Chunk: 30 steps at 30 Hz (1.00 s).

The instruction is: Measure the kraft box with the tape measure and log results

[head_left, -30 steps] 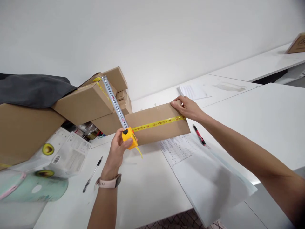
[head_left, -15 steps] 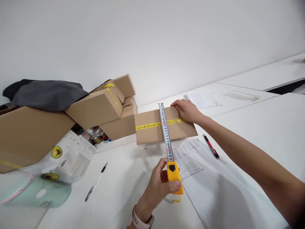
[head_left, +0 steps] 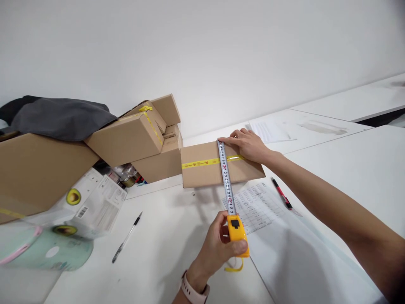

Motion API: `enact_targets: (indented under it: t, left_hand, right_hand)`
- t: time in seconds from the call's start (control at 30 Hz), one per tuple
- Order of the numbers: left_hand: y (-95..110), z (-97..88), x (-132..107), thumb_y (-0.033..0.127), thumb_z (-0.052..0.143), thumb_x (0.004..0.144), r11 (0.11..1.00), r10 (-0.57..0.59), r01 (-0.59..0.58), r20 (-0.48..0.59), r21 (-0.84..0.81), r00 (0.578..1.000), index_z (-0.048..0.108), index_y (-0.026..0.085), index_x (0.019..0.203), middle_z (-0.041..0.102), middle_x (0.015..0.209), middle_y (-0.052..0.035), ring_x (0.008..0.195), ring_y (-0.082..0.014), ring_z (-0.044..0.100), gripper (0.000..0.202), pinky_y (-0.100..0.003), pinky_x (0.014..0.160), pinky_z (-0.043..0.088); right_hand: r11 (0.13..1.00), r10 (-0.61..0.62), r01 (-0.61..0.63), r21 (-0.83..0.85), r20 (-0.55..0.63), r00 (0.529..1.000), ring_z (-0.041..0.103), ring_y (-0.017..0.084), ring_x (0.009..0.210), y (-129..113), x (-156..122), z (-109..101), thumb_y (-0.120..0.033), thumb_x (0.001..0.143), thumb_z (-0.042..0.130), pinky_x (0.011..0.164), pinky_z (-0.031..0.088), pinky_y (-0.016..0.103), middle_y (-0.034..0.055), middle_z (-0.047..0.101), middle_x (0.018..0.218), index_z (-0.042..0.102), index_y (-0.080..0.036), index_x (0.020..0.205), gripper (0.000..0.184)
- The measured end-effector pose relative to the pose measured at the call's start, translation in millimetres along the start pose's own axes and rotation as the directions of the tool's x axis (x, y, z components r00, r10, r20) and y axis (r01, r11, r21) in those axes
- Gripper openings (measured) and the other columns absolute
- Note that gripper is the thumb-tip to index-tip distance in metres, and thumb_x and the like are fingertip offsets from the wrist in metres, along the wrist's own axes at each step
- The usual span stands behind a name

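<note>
My left hand (head_left: 218, 249) is closed around the yellow case of a tape measure (head_left: 238, 236), with the thumb across its lower part. Its silver blade is drawn out away from me, across a small cardboard box (head_left: 202, 175) sealed with yellow printed tape. At the box's far edge my right hand (head_left: 249, 145) grips the box, and its index finger touches the blade's end. The fingertips behind that edge are partly hidden. A yellow wrist strap hangs below the case.
Stacked cardboard boxes (head_left: 126, 141) stand at the left, with a dark grey cloth (head_left: 63, 118) on top. Nearer lie an avocado-print carton (head_left: 91, 207), a mint-green container (head_left: 60, 251) and a black-and-clear pen (head_left: 127, 237). At the right are printed sheets (head_left: 265, 207) and a red-and-black pen (head_left: 281, 193).
The tape measure has shifted slightly right, and its end has come down to the box's far edge. My right index finger has reached left onto the blade's end.
</note>
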<state>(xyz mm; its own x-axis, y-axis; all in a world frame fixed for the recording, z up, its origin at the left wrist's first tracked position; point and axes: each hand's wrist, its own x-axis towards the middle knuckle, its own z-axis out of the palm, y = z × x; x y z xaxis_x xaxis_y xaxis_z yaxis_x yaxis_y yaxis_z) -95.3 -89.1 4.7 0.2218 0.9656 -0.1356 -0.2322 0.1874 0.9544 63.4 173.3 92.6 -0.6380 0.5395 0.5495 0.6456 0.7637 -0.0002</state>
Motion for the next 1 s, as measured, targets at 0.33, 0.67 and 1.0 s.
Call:
enact_targets:
  t: [0.33, 0.67, 1.0]
  left_hand:
    - [-4, -1.9, 2, 0.043, 0.088, 0.066, 0.999, 0.008, -0.008, 0.000, 0.046, 1.000, 0.056, 0.019, 0.111, 0.060, 0.115, -0.0093, 0.084, -0.0161, 0.058, 0.061, -0.028, 0.069, 0.050]
    - [-14, 8.6, -30, 0.036, 0.085, 0.063, 0.988, 0.011, -0.009, -0.008, 0.155, 1.000, 0.052, 0.023, 0.123, 0.061, 0.126, -0.0108, 0.096, -0.0224, 0.059, 0.070, -0.035, 0.084, 0.051]
    - [-5, 22.5, -41, 0.026, 0.080, 0.063, 0.804, -0.153, 0.126, -0.001, 0.581, 0.988, 0.056, 0.023, 0.118, 0.061, 0.092, 0.0003, 0.082, -0.0184, 0.053, 0.060, -0.034, 0.086, 0.048]
  right_hand:
    - [0.999, 0.008, -0.006, 0.038, -0.049, 0.999, 0.049, 0.026, 0.089, 1, -2, 4, -0.022, 0.102, 0.028, 0.079, 0.035, 0.039, 0.0115, 0.066, 0.108, 0.061, -0.033, 0.140, 0.052]
    - [0.999, 0.030, -0.023, 0.043, -0.181, 0.983, 0.051, 0.029, 0.102, -42, -42, 26, -0.059, 0.096, 0.046, 0.090, 0.036, 0.043, 0.0132, 0.067, 0.114, 0.068, -0.020, 0.116, 0.049]
    - [0.340, 0.433, -0.274, 0.900, 0.109, 0.895, 0.057, 0.017, 0.071, -32, -101, -55, -0.056, 0.100, 0.044, 0.068, 0.048, 0.034, 0.0043, 0.066, 0.084, 0.065, -0.023, 0.116, 0.042]
